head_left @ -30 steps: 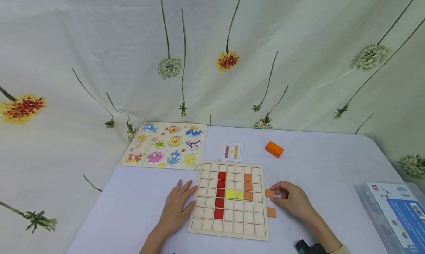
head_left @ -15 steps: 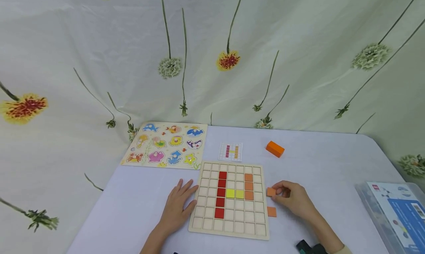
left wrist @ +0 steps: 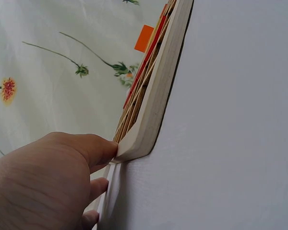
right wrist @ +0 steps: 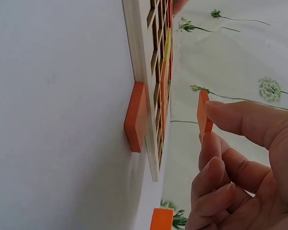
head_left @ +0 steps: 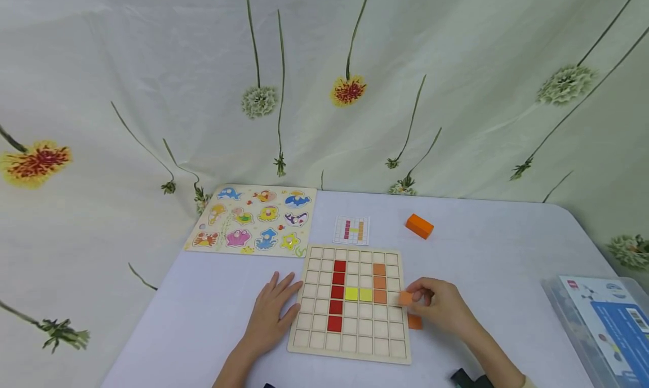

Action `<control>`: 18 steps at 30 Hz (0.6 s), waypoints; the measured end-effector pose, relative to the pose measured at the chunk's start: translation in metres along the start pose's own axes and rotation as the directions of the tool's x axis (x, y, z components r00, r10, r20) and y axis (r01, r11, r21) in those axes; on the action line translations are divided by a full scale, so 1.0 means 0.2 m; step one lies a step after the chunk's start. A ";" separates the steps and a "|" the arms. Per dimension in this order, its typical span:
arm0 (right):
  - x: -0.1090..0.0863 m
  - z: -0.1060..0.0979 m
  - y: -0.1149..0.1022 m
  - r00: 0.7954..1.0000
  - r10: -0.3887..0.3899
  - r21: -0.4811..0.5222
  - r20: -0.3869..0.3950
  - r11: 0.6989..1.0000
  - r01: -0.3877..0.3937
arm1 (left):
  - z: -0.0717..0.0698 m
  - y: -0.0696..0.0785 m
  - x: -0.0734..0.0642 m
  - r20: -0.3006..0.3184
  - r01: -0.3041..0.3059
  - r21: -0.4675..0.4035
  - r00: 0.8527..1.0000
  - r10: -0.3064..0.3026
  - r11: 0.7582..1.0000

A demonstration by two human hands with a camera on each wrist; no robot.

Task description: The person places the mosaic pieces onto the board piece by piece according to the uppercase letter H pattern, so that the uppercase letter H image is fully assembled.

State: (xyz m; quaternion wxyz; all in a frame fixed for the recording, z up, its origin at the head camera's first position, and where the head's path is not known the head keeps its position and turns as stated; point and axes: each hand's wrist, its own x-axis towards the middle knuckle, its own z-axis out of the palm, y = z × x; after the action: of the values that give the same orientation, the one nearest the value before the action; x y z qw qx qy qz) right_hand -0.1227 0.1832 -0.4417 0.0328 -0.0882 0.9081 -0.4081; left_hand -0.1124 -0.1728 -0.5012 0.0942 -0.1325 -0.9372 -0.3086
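Note:
A wooden grid board (head_left: pixel 350 347) lies on the table with a column of red tiles (head_left: pixel 336 292), two yellow tiles (head_left: pixel 358 294) and three orange tiles (head_left: pixel 379 283) in its cells. My right hand (head_left: pixel 442 304) pinches an orange square tile (right wrist: pixel 203 115) between thumb and fingertips, raised at the board's right edge. Another orange tile (right wrist: pixel 137 117) lies on the table against that edge, partly hidden by the hand in the head view. My left hand (head_left: pixel 271 315) rests beside the board's left edge, fingers spread, its thumb (left wrist: pixel 103 149) touching the edge.
Behind the board lies a printed pattern card (head_left: pixel 351 231). A sea-animal puzzle board (head_left: pixel 253 222) is at the back left. An orange block (head_left: pixel 419 226) stands at the back right. A clear plastic case with a blue-and-white cover (head_left: pixel 605 326) sits at the far right.
My right hand has lifted the orange tile from the table and brought it left to the board's right edge. The left hand stays at its place by the board.

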 end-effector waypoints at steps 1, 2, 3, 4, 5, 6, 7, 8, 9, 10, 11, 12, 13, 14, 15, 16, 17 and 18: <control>0.00 0.01 -0.01 1.000 -0.009 -0.002 0.004 1.000 0.009 | 0.00 0.00 0.00 0.002 0.000 0.000 1.000 0.000 1.000; 0.00 0.01 -0.01 1.000 -0.017 -0.003 0.009 1.000 0.018 | 0.00 0.00 0.00 0.006 0.003 -0.002 1.000 -0.003 1.000; 0.00 0.02 -0.01 1.000 -0.025 -0.005 0.014 1.000 0.025 | 0.00 0.00 0.00 0.009 0.005 -0.002 1.000 -0.005 1.000; 0.00 0.03 -0.02 0.999 -0.030 -0.005 0.021 1.000 0.030 | 0.00 0.00 0.00 0.010 0.006 -0.003 1.000 -0.005 1.000; 0.01 0.04 -0.02 0.999 -0.035 -0.004 0.026 0.999 0.035 | 0.00 0.00 0.00 0.011 0.006 -0.002 1.000 -0.006 1.000; 0.01 0.05 -0.03 0.999 -0.035 -0.002 0.034 0.999 0.035 | 0.00 0.00 0.00 0.013 0.008 -0.003 1.000 -0.008 1.000; 0.01 0.06 -0.03 0.999 -0.037 -0.004 0.040 0.999 0.037 | 0.00 0.00 0.00 0.014 0.011 -0.004 1.000 -0.011 1.000; 0.01 0.07 -0.03 0.998 -0.036 -0.001 0.049 0.999 0.036 | 0.00 0.00 0.00 0.016 0.015 -0.006 1.000 -0.015 1.000; 0.01 0.08 -0.04 0.998 -0.033 0.003 0.058 0.999 0.033 | 0.00 0.00 0.00 0.018 0.018 -0.009 1.000 -0.017 1.000; 0.02 0.09 -0.04 0.997 -0.033 0.005 0.065 0.999 0.032 | 0.00 0.00 0.00 0.021 0.022 -0.012 1.000 -0.021 1.000; 0.02 0.09 -0.05 0.997 -0.030 0.004 0.072 1.000 0.030 | 0.00 0.00 0.00 0.023 0.025 -0.013 0.999 -0.025 1.000; 0.02 0.10 -0.05 0.996 -0.026 0.003 0.081 1.000 0.026 | 0.00 0.00 0.00 0.025 0.028 -0.014 0.999 -0.028 0.999; 0.02 0.11 -0.06 0.996 -0.027 0.002 0.086 1.000 0.027 | 0.00 0.00 0.00 0.026 0.030 -0.015 0.999 -0.030 0.999; 0.02 0.12 -0.06 0.995 -0.030 0.002 0.092 1.000 0.030 | 0.00 0.00 0.00 0.026 0.031 -0.015 0.999 -0.030 0.999; 0.02 0.12 -0.07 0.995 -0.033 0.002 0.098 0.999 0.033 | 0.00 -0.01 0.00 0.026 0.031 -0.015 0.999 -0.030 0.999; 0.02 0.13 -0.07 0.994 -0.036 -0.006 0.102 0.999 0.037 | 0.00 -0.01 0.00 0.026 0.031 -0.013 0.999 -0.031 0.999; 0.02 0.14 -0.07 0.993 -0.037 -0.012 0.108 0.999 0.039 | 0.01 -0.01 0.00 0.026 0.030 -0.011 0.999 -0.030 0.999; 0.02 0.15 -0.07 0.993 -0.042 -0.018 0.114 0.999 0.044 | 0.01 -0.01 0.00 0.026 0.030 -0.011 0.999 -0.030 0.999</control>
State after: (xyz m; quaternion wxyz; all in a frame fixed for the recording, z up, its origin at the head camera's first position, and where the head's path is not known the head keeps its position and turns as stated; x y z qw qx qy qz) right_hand -0.1216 0.1516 -0.4505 0.0747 -0.1310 0.9068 -0.3936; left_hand -0.1130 -0.1736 -0.5034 0.0767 -0.1230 -0.9385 -0.3133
